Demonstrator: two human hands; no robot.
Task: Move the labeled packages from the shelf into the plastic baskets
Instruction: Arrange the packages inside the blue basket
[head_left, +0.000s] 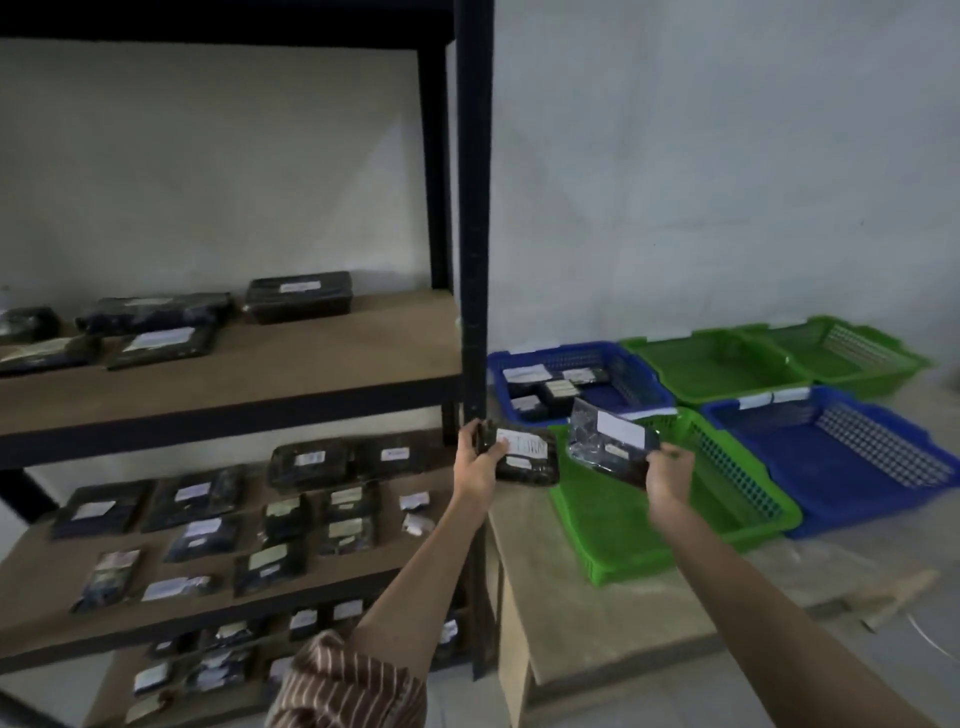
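Left hand (480, 453) grips labeled box (527, 457); right hand (667, 475) pinches bag (608, 441) (over green basket (675, 530)).

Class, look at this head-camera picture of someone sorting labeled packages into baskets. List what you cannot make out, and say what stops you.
- Writing on the label of the package in the left hand: blurred, too small.
- Contents of the bag that the right hand grips: dark wrapping, motion blur.
- Lowest shelf's packages: partly hidden by the left arm and striped sleeve.
- Packages at the upper shelf's left end: cut off by the frame edge.
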